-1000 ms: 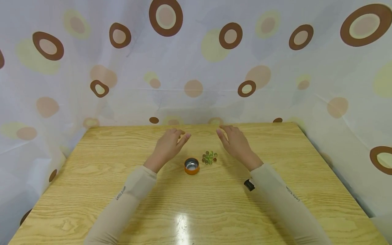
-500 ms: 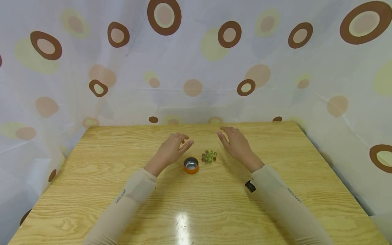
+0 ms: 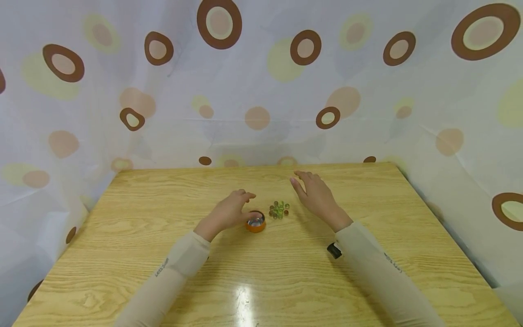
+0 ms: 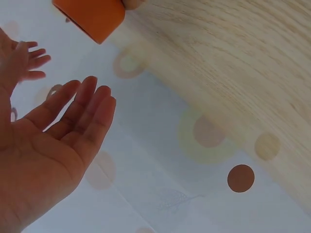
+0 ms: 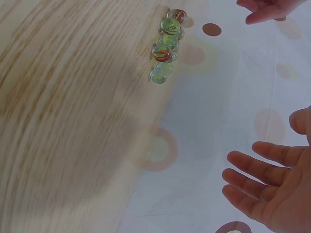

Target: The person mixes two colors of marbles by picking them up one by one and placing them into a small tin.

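A small round orange bowl [image 3: 256,228] with a shiny metal inside stands on the table. My left hand [image 3: 230,210] hovers just left of it, thumb stretched over its rim in the head view; touching or not, I cannot tell. The left wrist view shows the orange bowl [image 4: 92,17] beyond the left hand [image 4: 63,131], whose fingers are loosely extended. To the bowl's right lies a cluster of several glass marbles [image 3: 279,210], clear with green and red swirls in the right wrist view [image 5: 167,41]. My right hand [image 3: 316,195] hangs right of the marbles, fingers relaxed, holding nothing.
A wood-grain table [image 3: 269,281] lies under both hands. Behind it and at both sides hangs a white curtain [image 3: 261,81] with brown, peach and yellow spots. A small black object [image 3: 334,250] shows beneath the right sleeve.
My left hand has come down and toward the orange bowl, its thumb now over the rim. The right hand has hardly moved. Bowl and marbles stay in place.
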